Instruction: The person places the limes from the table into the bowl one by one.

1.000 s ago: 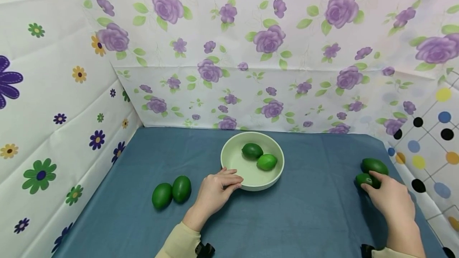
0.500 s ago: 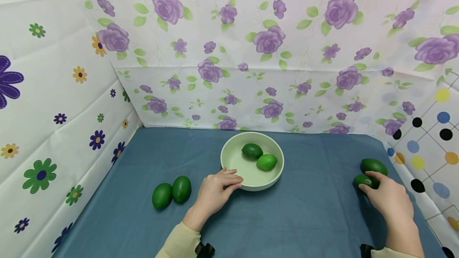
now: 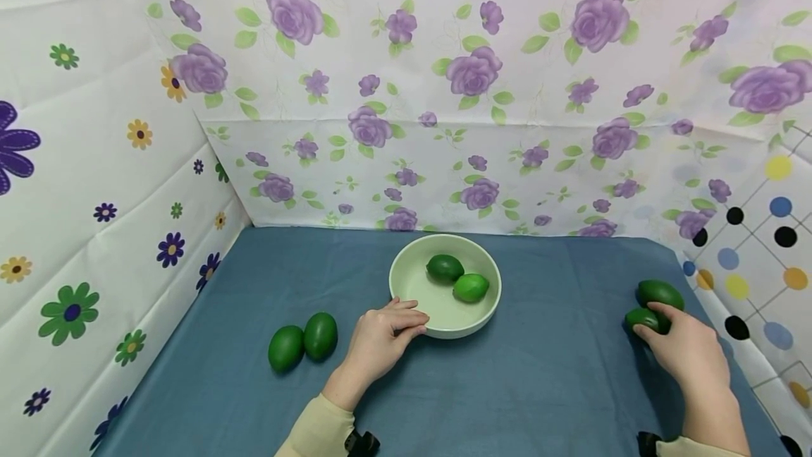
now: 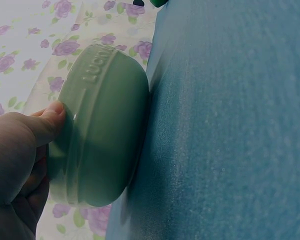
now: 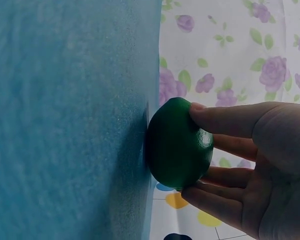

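Note:
A pale green bowl (image 3: 412, 309) stands on the blue cloth, holding a dark green lime (image 3: 445, 269) and a brighter lime (image 3: 471, 288). My left hand (image 3: 383, 340) pinches the bowl's near-left rim, with the thumb on the outer wall. In the left wrist view the bowl (image 4: 107, 125) shows raised lettering on its side. Far to the right, my right hand (image 3: 690, 351) grips a dark green lime (image 3: 642, 319) between thumb and fingers. The right wrist view has this lime (image 5: 177, 145) low against the cloth. Just behind it lies another dark lime (image 3: 661, 293).
Two more dark limes, a left one (image 3: 286, 349) and a right one (image 3: 321, 336), lie side by side left of the bowl. Flowered sheeting (image 3: 380, 161) walls the back, with a patterned sheet (image 3: 114, 252) at the left and a dotted one (image 3: 755, 281) at the right.

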Action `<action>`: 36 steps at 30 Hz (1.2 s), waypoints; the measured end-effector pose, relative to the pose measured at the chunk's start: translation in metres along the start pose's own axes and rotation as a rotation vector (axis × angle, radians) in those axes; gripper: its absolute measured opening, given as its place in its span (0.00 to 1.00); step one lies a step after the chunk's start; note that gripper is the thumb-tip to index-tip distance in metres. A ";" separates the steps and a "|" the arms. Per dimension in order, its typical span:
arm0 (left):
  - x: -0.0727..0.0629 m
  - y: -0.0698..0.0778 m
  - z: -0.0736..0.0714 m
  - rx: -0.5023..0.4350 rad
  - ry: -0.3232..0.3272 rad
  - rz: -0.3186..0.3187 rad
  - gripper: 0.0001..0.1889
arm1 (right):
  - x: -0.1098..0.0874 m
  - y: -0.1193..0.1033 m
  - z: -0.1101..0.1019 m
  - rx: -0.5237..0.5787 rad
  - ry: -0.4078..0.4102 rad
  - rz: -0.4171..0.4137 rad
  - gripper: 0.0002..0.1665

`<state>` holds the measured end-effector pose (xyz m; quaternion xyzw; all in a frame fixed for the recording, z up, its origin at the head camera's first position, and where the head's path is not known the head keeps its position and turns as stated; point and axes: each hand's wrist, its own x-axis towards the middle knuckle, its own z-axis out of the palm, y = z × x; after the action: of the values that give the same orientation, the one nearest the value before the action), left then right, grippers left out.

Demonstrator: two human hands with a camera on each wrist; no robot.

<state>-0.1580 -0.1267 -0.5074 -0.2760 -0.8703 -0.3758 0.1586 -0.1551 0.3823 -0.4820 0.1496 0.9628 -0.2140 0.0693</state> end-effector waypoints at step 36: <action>0.001 0.001 0.000 0.004 0.010 0.007 0.08 | 0.000 0.001 -0.001 -0.011 -0.025 0.050 0.57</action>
<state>-0.1576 -0.1259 -0.5062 -0.2770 -0.8693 -0.3748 0.1648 -0.1545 0.3836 -0.4812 0.1708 0.9589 -0.2089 0.0876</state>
